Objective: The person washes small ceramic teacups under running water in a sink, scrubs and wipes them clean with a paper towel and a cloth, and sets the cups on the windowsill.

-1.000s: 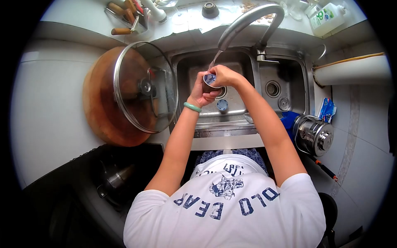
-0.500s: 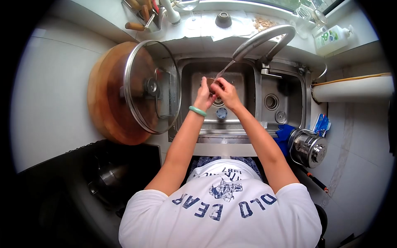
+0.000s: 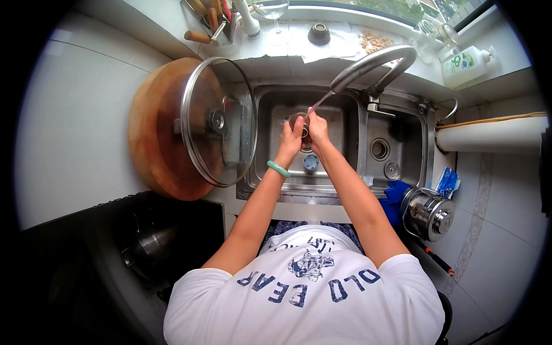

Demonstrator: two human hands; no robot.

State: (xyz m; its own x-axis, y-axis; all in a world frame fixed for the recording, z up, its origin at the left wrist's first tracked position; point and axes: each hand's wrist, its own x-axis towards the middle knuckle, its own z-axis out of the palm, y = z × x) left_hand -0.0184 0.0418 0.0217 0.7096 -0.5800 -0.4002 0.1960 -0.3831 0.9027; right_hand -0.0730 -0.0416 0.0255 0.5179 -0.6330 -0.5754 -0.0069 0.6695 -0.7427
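Observation:
Under the running faucet (image 3: 376, 60), my left hand (image 3: 291, 140) and my right hand (image 3: 317, 131) grip a small brown cup (image 3: 298, 119) from both sides. A round ring, like the cup's foot, shows between my fingers; much of the rest is covered. Water from the spout falls onto it. A green bangle (image 3: 279, 168) circles my left wrist. Just nearer to me, a small blue-and-white cup (image 3: 311, 163) stands on the floor of the large sink basin (image 3: 340, 106).
Left of the sink, a glass lid (image 3: 198, 123) leans against a round wooden chopping board (image 3: 150, 129). Along the sill are a knife holder (image 3: 227, 34), an upturned dark cup (image 3: 319, 34) and a soap bottle (image 3: 463, 64). A steel pot (image 3: 428, 215) is at right.
My hands have shifted the small cup and turned it, so a round foot-like ring now shows. My right hand has moved from over the cup to its right side. The camera view has shifted slightly.

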